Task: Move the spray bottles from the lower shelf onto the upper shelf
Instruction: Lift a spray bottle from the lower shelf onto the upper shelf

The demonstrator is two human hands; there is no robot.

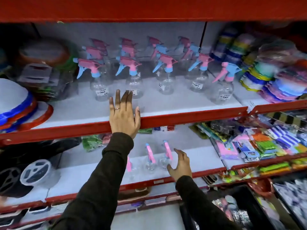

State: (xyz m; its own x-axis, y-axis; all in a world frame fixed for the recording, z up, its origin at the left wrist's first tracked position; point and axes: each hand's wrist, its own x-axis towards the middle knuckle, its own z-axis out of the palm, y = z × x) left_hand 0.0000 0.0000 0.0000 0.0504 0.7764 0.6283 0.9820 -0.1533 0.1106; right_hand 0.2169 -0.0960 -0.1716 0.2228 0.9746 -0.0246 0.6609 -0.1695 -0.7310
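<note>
Several clear spray bottles with pink and blue trigger heads stand in rows on the upper shelf [182, 117]; the front row runs from one bottle [98, 85] at the left to another [224, 90] at the right. My left hand [123, 113] lies flat and open over the shelf's red front edge, fingertips just short of a front bottle [133, 87]. On the lower shelf [199, 156] stand three spray bottles: one [128, 165] partly hidden by my left sleeve, a middle one [150, 161] and a right one [166, 156]. My right hand [180, 165] is open, fingers spread beside the right one.
Stacked plastic plates and lids [16, 105] fill the upper shelf's left end, and coloured stacked packs [274, 80] fill its right. Packaged sponges and cloths [257, 145] lie right of the lower bottles. A black item [25, 171] sits at the lower left.
</note>
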